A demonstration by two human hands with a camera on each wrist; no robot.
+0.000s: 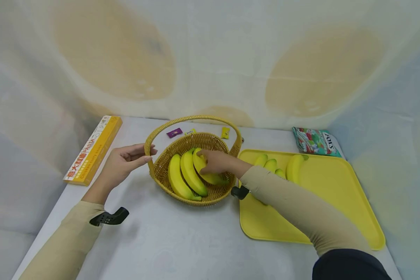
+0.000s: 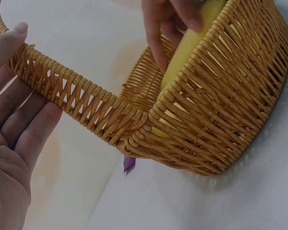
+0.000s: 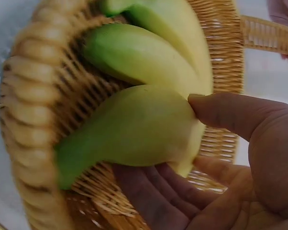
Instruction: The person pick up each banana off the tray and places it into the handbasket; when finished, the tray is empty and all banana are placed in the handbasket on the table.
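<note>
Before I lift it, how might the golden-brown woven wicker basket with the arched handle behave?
The basket looks fairly stiff: its arched handle stands without sagging. The open weave suggests low weight. Raised by one side, it could tip, as three curved yellow bananas lie inside.

Staged booth: patterned sheet walls around white table.

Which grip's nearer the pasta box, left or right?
Left. The left grip is just right of the pasta box, at the basket handle; the right grip is farther, inside the basket around a banana.
</note>
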